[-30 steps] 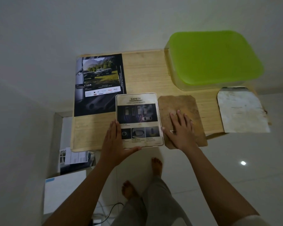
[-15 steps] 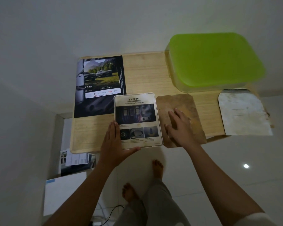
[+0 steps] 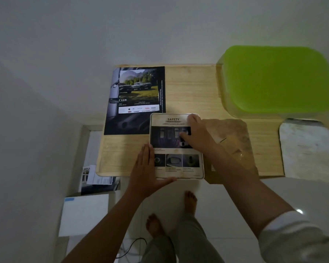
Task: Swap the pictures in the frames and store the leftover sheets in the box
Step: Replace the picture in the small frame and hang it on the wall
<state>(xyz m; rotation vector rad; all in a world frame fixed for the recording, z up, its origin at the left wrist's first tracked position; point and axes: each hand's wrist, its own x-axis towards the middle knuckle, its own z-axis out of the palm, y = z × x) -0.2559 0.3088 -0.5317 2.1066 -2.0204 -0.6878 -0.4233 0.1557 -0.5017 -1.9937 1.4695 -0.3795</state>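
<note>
A white frame holding a "SAFETY" picture (image 3: pixel 176 158) lies at the front edge of the wooden table (image 3: pixel 194 92). My left hand (image 3: pixel 147 171) rests flat against the frame's left edge with its thumb under the front edge. My right hand (image 3: pixel 195 134) lies on the frame's upper right part, fingers spread on the picture. Right of the frame a brown backing board (image 3: pixel 235 133) lies flat. A dark car poster sheet (image 3: pixel 137 99) lies at the back left. A box with a green lid (image 3: pixel 277 80) stands at the back right.
A pale worn board (image 3: pixel 308 149) overhangs the table's right front corner. Below the table's left side are leaflets (image 3: pixel 97 179) and a white box (image 3: pixel 84 213) on the floor. My bare feet (image 3: pixel 171 215) stand on white tiles near a black cable (image 3: pixel 133 245).
My right hand has left the brown backing board and moved left onto the upper right part of the frame. My left hand has stayed at the frame's left edge.
</note>
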